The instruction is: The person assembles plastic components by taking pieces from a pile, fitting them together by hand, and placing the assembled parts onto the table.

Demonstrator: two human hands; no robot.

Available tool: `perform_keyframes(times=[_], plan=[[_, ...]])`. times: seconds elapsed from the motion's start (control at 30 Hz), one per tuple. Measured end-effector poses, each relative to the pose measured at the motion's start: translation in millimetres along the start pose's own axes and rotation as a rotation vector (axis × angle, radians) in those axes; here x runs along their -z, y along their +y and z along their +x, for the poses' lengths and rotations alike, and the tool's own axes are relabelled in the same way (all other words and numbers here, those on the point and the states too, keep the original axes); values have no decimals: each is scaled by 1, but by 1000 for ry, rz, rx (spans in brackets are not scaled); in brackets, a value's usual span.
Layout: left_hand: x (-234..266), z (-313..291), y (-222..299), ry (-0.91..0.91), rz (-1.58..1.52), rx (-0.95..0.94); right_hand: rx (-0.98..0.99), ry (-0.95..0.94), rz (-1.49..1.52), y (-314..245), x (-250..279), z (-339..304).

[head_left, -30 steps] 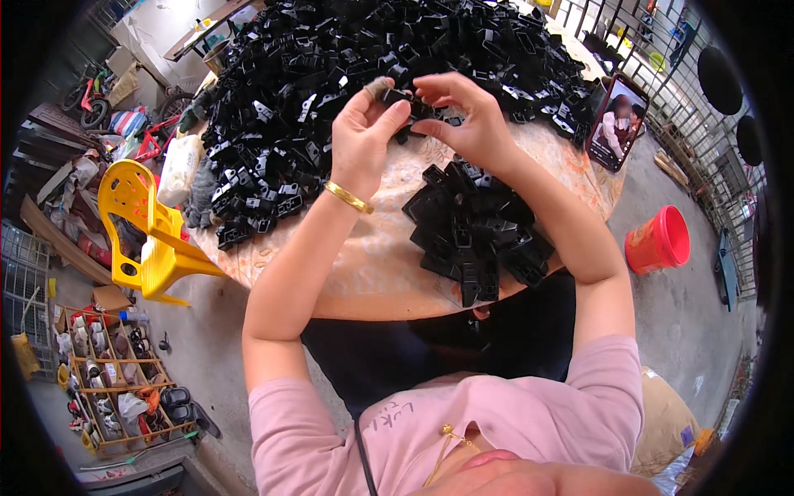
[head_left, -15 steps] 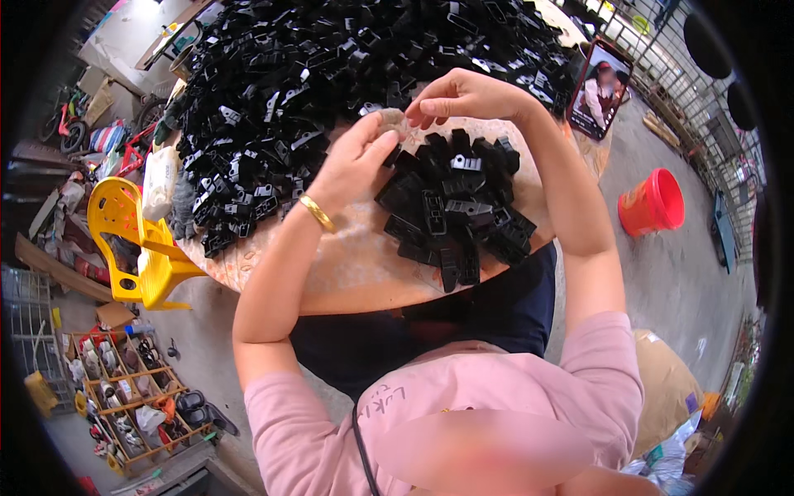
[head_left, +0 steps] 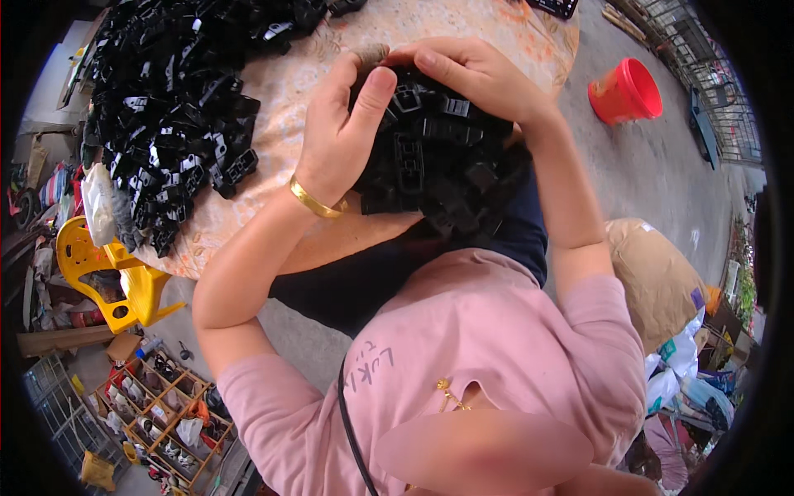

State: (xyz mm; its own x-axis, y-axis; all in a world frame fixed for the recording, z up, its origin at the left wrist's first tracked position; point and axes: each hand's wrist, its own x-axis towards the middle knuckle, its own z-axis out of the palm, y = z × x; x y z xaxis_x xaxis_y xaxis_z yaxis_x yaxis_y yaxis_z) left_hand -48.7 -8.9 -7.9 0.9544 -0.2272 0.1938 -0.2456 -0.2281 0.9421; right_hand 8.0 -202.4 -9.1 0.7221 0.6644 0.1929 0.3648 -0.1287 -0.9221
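A small pile of black plastic parts sits at the near edge of the round table, partly out over my lap. My left hand curves round its left and far side, thumb raised, with a greyish covering on one finger. From the far right, my right hand is wrapped over the same pile. The two hands' fingers nearly meet at the pile's far side, and some fingertips are hidden behind the parts. A much larger heap of similar black parts spreads over the table's left side.
Left of the table stand a yellow plastic chair and a white packet. A shoe rack is at the lower left. On the right are a red bucket and a large tan sack. A phone shows at the top edge.
My hands have come down round the small pile and drawn it toward me, past the table edge. The view has shifted, so the large heap now appears farther left.
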Motion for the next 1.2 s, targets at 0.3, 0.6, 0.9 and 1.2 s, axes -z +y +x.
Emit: perform_keyframes(times=[0.3,0.6,0.9,1.2], plan=[[-30,-31,19,-195,-373,18,-21,206,-24,-21,-21,-68],[-24,-31,27,-542,-288,-142,34,236,525,-6,-38,-126],[20,-8,40,266,-68,-675,421,76,-318,-62,-30,-22],[148,-66,31,731,1056,-360,895,-304,-640,-18,-87,59]])
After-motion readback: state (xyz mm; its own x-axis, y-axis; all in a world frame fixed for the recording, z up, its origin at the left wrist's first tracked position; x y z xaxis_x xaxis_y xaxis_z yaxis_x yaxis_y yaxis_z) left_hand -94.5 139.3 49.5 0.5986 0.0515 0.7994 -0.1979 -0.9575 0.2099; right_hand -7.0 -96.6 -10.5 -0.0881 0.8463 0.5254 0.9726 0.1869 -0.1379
